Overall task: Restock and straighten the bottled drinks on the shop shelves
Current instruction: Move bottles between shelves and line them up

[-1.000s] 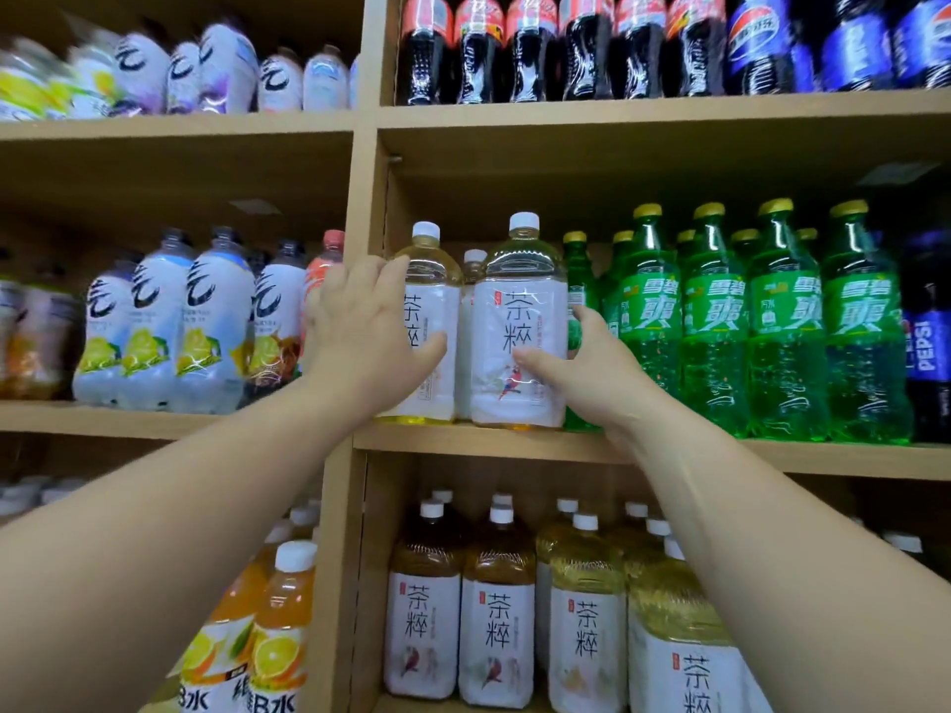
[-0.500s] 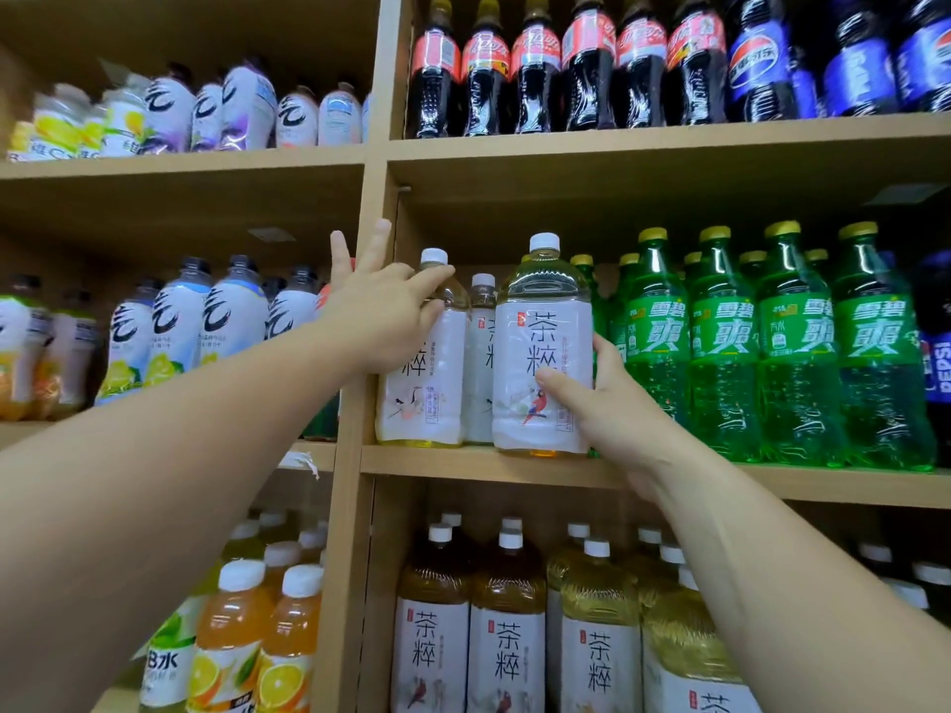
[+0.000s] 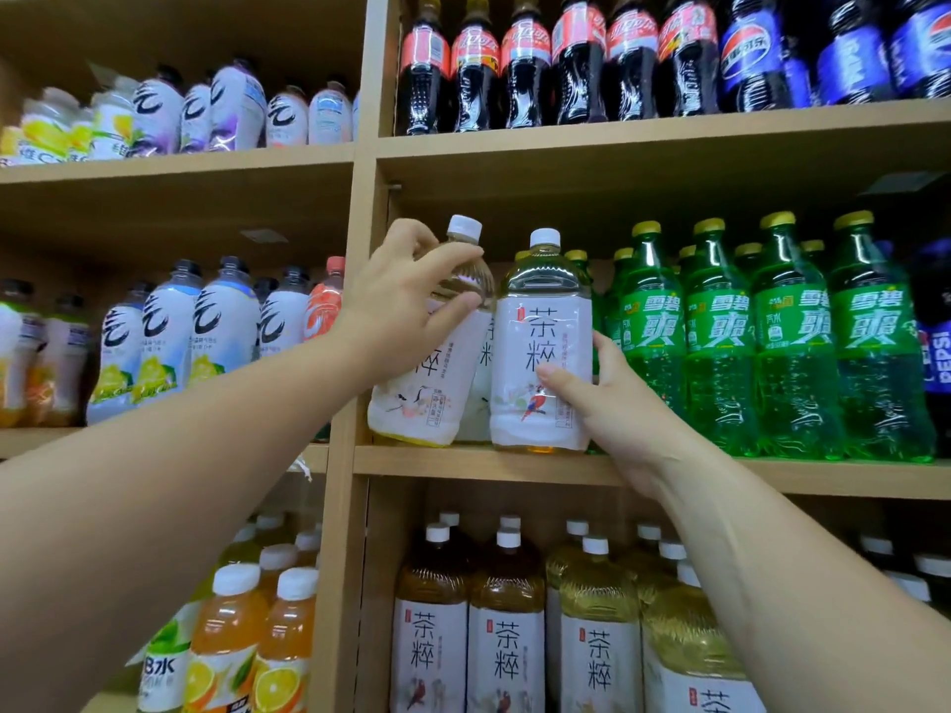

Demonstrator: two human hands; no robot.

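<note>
Head cam, only one view. The left hand (image 3: 399, 295) is wrapped around the rounded shoulder of a clear plastic tea bottle (image 3: 429, 352) with a white cap and matte white paper-look label; that bottle is tilted, top leaning right, with its base on the light wooden middle shelf (image 3: 463, 463). Just beside it, the right hand (image 3: 612, 398) grips the lower label of a second tea bottle (image 3: 540, 347), which is standing upright, thumb across the front. Right of those is a row of glossy green soda bottles (image 3: 792, 342) with yellow caps. Dark cola bottles (image 3: 525, 64) with red labels sit on the shelf above, and more amber tea bottles (image 3: 507, 640) are down below.
</note>
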